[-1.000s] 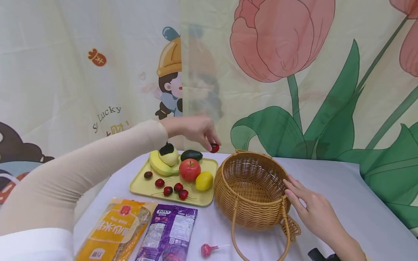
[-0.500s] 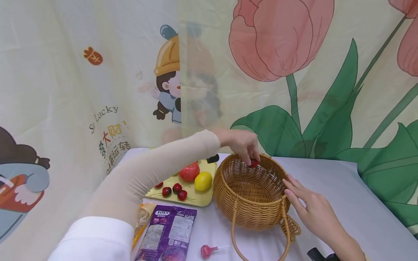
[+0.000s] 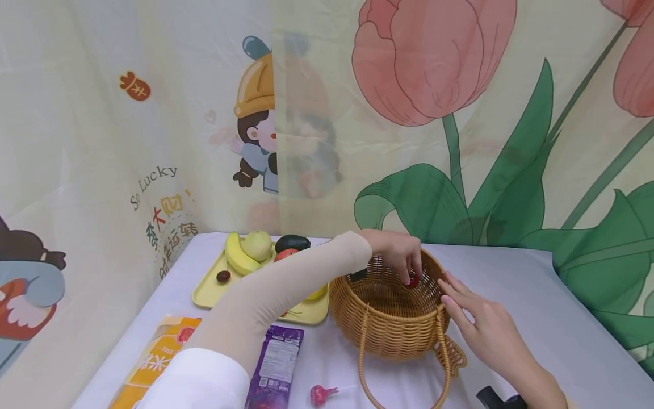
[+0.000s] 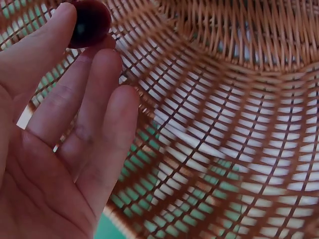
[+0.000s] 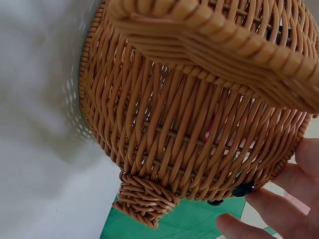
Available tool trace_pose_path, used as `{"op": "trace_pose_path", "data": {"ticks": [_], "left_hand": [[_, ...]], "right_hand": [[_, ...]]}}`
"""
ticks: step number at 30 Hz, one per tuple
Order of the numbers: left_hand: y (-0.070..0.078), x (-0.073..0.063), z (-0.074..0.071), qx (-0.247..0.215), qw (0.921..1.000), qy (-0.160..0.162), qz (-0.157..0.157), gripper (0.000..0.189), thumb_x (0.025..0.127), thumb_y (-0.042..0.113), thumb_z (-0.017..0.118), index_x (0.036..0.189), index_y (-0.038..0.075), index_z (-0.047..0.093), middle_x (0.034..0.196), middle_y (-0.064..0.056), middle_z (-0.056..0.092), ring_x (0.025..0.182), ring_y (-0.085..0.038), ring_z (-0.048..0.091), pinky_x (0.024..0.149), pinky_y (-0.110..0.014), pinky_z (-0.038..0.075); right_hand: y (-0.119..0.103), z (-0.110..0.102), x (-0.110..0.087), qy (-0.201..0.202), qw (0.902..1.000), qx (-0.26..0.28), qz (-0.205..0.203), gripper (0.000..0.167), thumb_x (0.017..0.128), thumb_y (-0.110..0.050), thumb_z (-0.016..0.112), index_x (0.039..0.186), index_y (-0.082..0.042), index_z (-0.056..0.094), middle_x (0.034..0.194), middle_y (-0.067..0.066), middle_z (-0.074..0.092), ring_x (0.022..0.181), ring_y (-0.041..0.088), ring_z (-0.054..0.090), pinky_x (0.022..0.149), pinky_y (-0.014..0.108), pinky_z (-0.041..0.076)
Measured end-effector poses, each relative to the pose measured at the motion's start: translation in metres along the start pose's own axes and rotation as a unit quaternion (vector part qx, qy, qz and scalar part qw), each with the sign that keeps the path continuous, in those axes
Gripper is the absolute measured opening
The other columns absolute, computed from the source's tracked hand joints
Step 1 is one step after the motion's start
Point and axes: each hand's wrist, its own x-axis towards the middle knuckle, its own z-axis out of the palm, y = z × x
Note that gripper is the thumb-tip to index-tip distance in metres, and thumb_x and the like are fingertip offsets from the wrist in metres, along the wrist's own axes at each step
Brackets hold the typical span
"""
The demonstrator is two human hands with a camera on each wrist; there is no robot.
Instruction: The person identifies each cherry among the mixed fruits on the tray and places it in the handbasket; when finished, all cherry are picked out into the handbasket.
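In the head view, my left hand (image 3: 401,253) reaches down inside a round wicker basket (image 3: 393,338). It pinches a dark red cherry (image 3: 413,281) near the basket's far right inner wall. Up close in the left wrist view, the cherry (image 4: 92,24) sits at the tips of the thumb and a finger, while the other fingers extend loosely. My right hand (image 3: 485,321) touches the basket's right rim with nearly straight fingers. Seen from the right wrist, fingertips (image 5: 269,201) rest at the rim of the woven wall (image 5: 189,134).
A yellow tray (image 3: 204,295) bears a banana (image 3: 239,255), a pale round fruit (image 3: 258,245), a dark green fruit (image 3: 293,243) and a cherry (image 3: 223,276); my left sleeve covers part of it. Nearer lie an orange packet (image 3: 148,363), a purple packet (image 3: 276,363) and a pink lollipop (image 3: 318,395).
My left hand has carried the cherry rightward from above the tray's far edge, over the basket rim and down inside. My right hand has stayed at the rim.
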Motion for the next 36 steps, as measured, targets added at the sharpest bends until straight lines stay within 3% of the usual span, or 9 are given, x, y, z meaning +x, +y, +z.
{"op": "trace_pose_path", "data": {"ticks": [4, 12, 21, 36], "left_hand": [[-0.003, 0.006, 0.008, 0.018, 0.9998, -0.003, 0.010, 0.030, 0.092, 0.015, 0.077, 0.122, 0.015, 0.077, 0.115, 0.001, 0.078, 0.095, -0.006, 0.071, 0.075, -0.017, 0.057], [-0.010, 0.013, 0.023, 0.023, 0.9997, -0.010, -0.004, 0.028, 0.092, 0.016, 0.078, 0.119, 0.019, 0.079, 0.122, 0.005, 0.075, 0.105, -0.004, 0.070, 0.083, -0.014, 0.055], [-0.011, 0.015, 0.025, 0.014, 0.9993, -0.006, -0.033, 0.033, 0.090, 0.015, 0.079, 0.123, 0.022, 0.077, 0.121, 0.008, 0.074, 0.105, -0.002, 0.068, 0.085, -0.015, 0.056], [-0.008, 0.011, 0.027, 0.028, 0.9986, 0.008, -0.043, 0.033, 0.089, 0.020, 0.081, 0.120, 0.026, 0.078, 0.123, 0.011, 0.073, 0.104, 0.000, 0.068, 0.088, -0.017, 0.056]], "right_hand": [[0.000, 0.001, 0.000, 0.004, 1.0000, -0.002, -0.002, 0.039, 0.104, -0.022, 0.060, 0.138, -0.004, 0.064, 0.147, 0.021, 0.057, 0.122, 0.050, 0.061, 0.091, 0.067, 0.051], [-0.001, 0.001, -0.001, 0.003, 1.0000, -0.002, -0.001, 0.038, 0.104, -0.022, 0.061, 0.138, -0.005, 0.064, 0.146, 0.020, 0.057, 0.122, 0.049, 0.062, 0.092, 0.066, 0.051], [-0.001, 0.002, -0.001, 0.004, 1.0000, -0.001, -0.002, 0.038, 0.104, -0.022, 0.061, 0.137, -0.004, 0.065, 0.146, 0.020, 0.057, 0.121, 0.048, 0.063, 0.091, 0.065, 0.052], [-0.005, 0.003, -0.002, 0.002, 1.0000, -0.009, 0.003, 0.038, 0.104, -0.023, 0.061, 0.138, -0.005, 0.064, 0.146, 0.020, 0.057, 0.121, 0.047, 0.064, 0.091, 0.064, 0.053]]}}
